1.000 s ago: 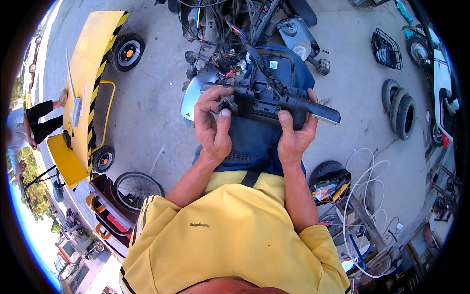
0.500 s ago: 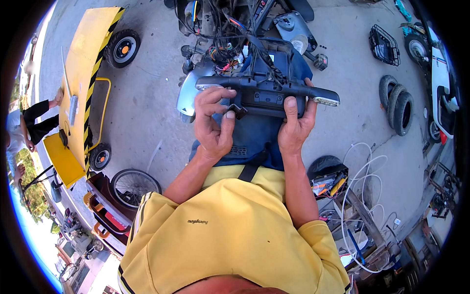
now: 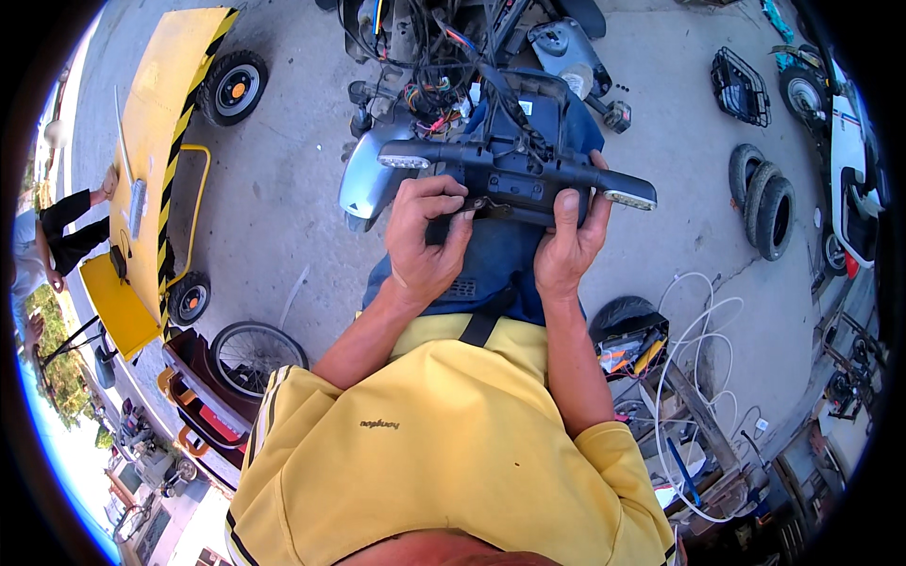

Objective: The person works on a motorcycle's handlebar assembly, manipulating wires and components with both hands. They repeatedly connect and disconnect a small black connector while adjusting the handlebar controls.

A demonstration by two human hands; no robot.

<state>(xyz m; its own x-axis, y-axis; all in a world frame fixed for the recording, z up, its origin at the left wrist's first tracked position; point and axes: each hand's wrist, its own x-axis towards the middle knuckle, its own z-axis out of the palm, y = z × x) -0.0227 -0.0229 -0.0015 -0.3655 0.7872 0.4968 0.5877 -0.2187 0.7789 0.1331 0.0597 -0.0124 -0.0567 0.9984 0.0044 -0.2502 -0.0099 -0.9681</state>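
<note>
A black plastic light assembly (image 3: 517,185), with a lamp at each end, lies across in front of my body, wires running from its middle. My right hand (image 3: 571,243) grips its right part, thumb on the near face and fingers behind. My left hand (image 3: 427,236) pinches a small dark metal bracket (image 3: 491,205) between thumb and fingertips. That bracket lies against the near face of the assembly, left of its middle; whether it is fastened there I cannot tell. The left lamp (image 3: 404,161) sits just beyond my left fingers, and the right lamp (image 3: 630,199) sticks out past my right hand.
Beyond the assembly are a vehicle's tangled wires (image 3: 439,94) and a silver body panel (image 3: 370,179). A yellow cart (image 3: 156,123) stands left, with another person beside it. Tyres (image 3: 776,219) and a black basket (image 3: 741,87) lie right. An open tool bag (image 3: 630,341) is near my right elbow.
My left hand has moved right, bringing the bracket from the assembly's lower left edge onto its near face. The bracket now lies flatter. My right hand keeps its grip.
</note>
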